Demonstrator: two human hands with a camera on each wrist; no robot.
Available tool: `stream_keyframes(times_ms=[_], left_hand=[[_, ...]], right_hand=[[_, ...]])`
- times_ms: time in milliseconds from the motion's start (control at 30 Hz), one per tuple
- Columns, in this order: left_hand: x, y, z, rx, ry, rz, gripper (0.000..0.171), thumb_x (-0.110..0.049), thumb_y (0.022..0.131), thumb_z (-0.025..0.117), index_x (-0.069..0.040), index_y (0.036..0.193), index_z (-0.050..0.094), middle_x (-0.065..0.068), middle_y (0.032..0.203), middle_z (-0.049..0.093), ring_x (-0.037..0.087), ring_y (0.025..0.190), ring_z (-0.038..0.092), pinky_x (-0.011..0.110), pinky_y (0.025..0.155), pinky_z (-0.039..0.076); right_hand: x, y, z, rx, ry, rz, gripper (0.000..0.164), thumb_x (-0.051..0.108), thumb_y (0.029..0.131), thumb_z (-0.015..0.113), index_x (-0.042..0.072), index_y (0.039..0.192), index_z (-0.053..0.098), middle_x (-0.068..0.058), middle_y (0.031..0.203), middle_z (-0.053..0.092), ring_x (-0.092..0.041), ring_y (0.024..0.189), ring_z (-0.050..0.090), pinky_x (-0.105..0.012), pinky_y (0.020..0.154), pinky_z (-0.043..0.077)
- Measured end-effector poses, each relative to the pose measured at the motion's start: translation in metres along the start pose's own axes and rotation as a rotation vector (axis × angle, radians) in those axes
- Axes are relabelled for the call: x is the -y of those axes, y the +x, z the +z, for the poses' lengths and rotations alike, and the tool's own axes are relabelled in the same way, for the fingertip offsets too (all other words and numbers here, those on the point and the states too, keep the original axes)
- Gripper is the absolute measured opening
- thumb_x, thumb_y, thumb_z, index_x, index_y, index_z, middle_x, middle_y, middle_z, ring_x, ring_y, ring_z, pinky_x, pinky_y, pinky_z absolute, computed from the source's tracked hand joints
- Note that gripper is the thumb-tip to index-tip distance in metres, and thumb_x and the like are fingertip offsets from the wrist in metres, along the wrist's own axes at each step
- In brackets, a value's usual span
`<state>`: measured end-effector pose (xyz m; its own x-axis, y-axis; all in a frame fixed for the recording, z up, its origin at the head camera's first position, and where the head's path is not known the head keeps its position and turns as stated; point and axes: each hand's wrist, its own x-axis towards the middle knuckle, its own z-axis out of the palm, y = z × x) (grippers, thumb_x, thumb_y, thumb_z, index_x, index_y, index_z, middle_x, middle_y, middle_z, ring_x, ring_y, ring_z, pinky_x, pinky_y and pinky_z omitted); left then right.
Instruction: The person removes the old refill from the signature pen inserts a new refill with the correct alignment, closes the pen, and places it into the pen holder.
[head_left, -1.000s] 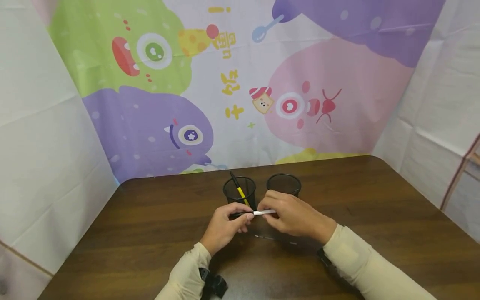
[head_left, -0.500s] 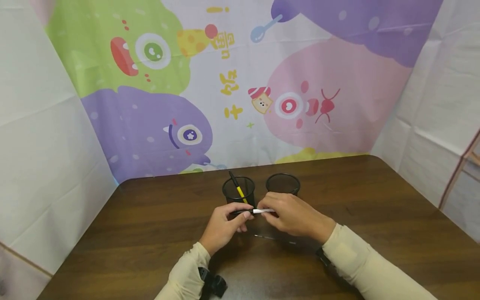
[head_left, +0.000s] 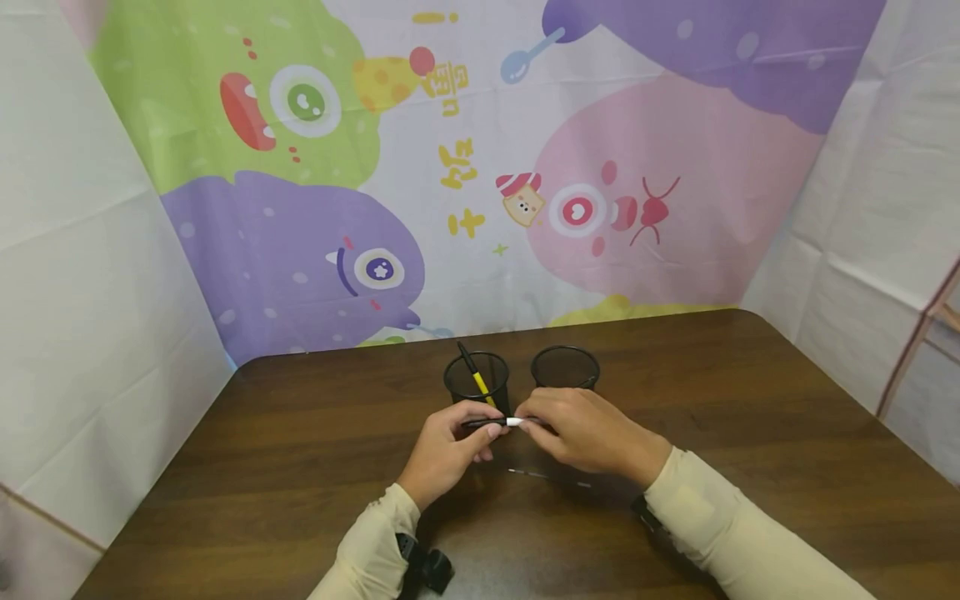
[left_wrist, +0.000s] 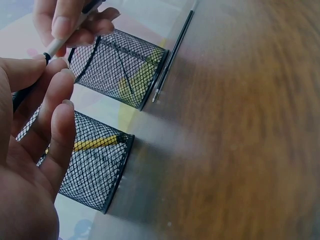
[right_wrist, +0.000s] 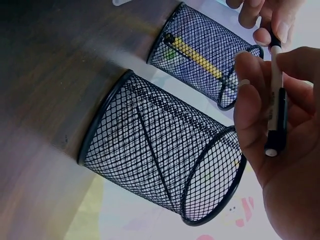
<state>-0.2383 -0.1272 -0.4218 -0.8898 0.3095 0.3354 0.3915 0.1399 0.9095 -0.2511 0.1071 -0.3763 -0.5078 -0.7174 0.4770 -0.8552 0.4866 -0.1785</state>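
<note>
Both hands hold one ballpoint pen between them, above the table. My left hand pinches the pen's black end between thumb and fingers. On the other side, my right hand grips the white barrel, whose black clip and pale end show in the right wrist view. Where the black and white parts meet, the fingertips of both hands are close together. A thin pen refill lies on the table just in front of the hands; its metal tip and dark tube show in the left wrist view.
Two black mesh pen cups stand behind the hands. The left cup holds a yellow and black pen; inside the right cup leans a thin dark stick. A cartoon-printed cloth hangs behind the brown table.
Less of the white barrel shows between the hands now, as the right fingers cover more of it and it has tilted slightly. The left hand and the refill stay almost where they were.
</note>
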Motion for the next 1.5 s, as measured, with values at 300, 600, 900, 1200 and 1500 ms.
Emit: stream_keyframes(times_ms=[300,600,900,1200,1500], left_hand=[[-0.0014,0.0005,0.0006,-0.008,-0.005,-0.012,0.019,-0.013,0.094,0.072,-0.004,0.111,0.07,0.012,0.099,0.073,0.021,0.067,0.066,0.033,0.063,0.058],[-0.0002,0.0016,0.0013,-0.012,-0.008,0.014,0.02,-0.012,0.093,0.074,-0.003,0.11,0.07,0.012,0.098,0.073,0.019,0.067,0.066,0.031,0.063,0.058],[-0.0003,0.0008,0.0007,-0.006,0.01,0.0,0.018,-0.014,0.093,0.074,-0.006,0.11,0.072,0.01,0.096,0.07,0.019,0.068,0.066,0.032,0.063,0.058],[-0.0005,-0.0003,-0.0007,-0.002,0.032,0.012,0.018,-0.014,0.093,0.074,-0.008,0.11,0.072,0.01,0.094,0.071,0.019,0.068,0.066,0.033,0.063,0.058],[-0.0001,-0.0007,-0.0008,0.001,0.051,0.037,0.021,-0.017,0.094,0.073,-0.006,0.111,0.072,0.003,0.096,0.071,0.02,0.068,0.067,0.034,0.062,0.058]], right_hand=[[0.0014,0.0002,0.0011,-0.007,0.068,0.023,0.009,0.014,0.096,0.068,0.012,0.104,0.07,0.009,0.093,0.061,-0.003,0.075,0.053,-0.024,0.067,0.05],[0.0005,-0.0004,0.0019,0.002,0.077,0.055,0.009,0.011,0.094,0.07,0.015,0.096,0.063,0.011,0.086,0.057,-0.004,0.072,0.053,-0.025,0.066,0.049],[0.0007,-0.0017,0.0035,-0.001,0.007,0.045,0.003,0.017,0.096,0.069,0.018,0.095,0.067,0.013,0.085,0.058,-0.001,0.068,0.05,-0.023,0.062,0.047],[0.001,-0.0007,0.0032,0.018,0.007,0.039,0.008,0.02,0.099,0.064,0.015,0.098,0.071,0.012,0.088,0.063,-0.001,0.069,0.053,-0.023,0.062,0.048],[0.0015,-0.0019,0.0016,0.028,0.026,0.046,0.01,0.022,0.1,0.064,0.014,0.103,0.071,0.011,0.091,0.064,-0.002,0.071,0.054,-0.025,0.064,0.05]])
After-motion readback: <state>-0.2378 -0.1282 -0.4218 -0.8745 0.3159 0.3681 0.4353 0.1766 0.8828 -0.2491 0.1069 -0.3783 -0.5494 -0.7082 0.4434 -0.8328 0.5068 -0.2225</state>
